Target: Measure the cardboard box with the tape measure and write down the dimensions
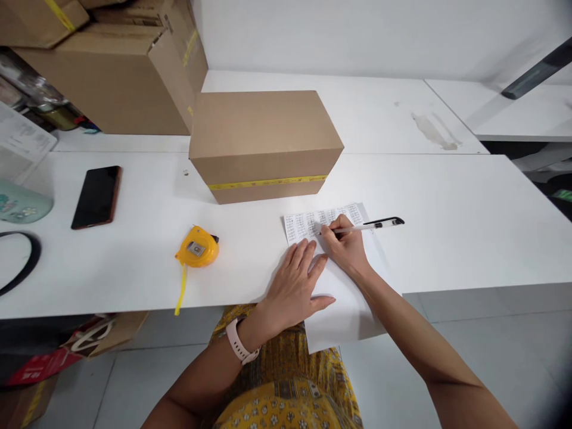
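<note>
A sheet of paper (pixel 344 304) lies on the white table, its lower part hanging over the front edge. Columns of handwriting cover its top. My right hand (pixel 346 244) is closed around a pen (pixel 379 224), the tip touching the paper beside the written columns. Flat on the left side of the sheet rests my left hand (pixel 297 283), fingers stretched and thumb apart. Behind the paper stands a closed cardboard box (pixel 268 128) with yellow tape along its front. To the left sits an orange tape measure (pixel 196 247), a short length of its yellow blade hanging over the table edge.
A dark phone (pixel 97 196) lies further left, near a pale green bottle (pixel 24 202) and a black band (pixel 31 262). Larger cardboard boxes (pixel 120 77) are stacked at the back left against the wall. A dark bar (pixel 536 68) slants in at the upper right.
</note>
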### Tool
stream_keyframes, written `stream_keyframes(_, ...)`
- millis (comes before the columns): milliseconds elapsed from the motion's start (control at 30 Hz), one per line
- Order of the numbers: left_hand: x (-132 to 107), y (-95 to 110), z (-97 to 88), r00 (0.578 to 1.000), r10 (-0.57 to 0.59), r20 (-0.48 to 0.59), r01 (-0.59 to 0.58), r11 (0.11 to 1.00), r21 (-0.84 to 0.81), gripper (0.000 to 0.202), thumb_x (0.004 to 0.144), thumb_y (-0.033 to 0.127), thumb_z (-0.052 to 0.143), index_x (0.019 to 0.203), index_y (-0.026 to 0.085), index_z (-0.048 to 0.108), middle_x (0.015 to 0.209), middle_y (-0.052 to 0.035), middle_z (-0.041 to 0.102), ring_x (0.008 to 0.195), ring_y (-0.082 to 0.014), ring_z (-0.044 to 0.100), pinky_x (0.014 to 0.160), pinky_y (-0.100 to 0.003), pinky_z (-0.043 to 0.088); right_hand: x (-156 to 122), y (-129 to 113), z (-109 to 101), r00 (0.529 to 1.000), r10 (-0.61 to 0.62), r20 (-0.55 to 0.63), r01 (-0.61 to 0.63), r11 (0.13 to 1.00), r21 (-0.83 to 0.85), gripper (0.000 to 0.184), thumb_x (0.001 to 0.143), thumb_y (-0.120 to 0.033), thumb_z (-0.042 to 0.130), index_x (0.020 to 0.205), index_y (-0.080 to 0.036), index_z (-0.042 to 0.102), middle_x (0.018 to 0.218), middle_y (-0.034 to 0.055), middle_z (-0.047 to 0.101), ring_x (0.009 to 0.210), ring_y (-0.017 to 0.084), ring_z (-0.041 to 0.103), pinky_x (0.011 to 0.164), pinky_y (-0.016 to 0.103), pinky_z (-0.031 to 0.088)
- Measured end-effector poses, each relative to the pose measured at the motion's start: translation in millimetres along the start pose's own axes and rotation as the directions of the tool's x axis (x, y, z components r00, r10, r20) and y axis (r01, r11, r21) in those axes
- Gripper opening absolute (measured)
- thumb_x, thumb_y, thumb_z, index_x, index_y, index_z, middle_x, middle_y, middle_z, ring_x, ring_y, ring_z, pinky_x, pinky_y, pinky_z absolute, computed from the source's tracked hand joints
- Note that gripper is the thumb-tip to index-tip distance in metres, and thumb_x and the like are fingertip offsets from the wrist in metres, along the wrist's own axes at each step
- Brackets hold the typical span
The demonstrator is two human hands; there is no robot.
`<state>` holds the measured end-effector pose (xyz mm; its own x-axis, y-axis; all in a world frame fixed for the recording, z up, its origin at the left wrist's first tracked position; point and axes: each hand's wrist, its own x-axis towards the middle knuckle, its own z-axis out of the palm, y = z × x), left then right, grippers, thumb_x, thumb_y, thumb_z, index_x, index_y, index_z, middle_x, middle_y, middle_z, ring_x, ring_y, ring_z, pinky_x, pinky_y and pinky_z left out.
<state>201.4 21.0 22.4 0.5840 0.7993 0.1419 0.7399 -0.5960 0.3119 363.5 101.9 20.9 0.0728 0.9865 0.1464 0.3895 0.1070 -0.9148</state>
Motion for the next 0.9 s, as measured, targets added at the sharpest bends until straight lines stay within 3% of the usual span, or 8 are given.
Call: stream_keyframes(900,-0.1,-0.1,0.2,1.0,-0.007,0.003,0.008,1.0,-0.015,0.08,0.089,0.066,0.061,0.145,0.01,0.046,0.161,-0.0251,0.034,0.153,-0.0397,0.025,0.124,-0.056,0.024,1.1,1.6,-1.7,1.0,0.015,-0.022,-0.015,1.0,-0.017,0.026,0.08,-0.027,0.064,0.065,-0.024,0.043,0.054,-0.0061,0.044,0.054,0.012,0.04,0.053,0.027,0.034)
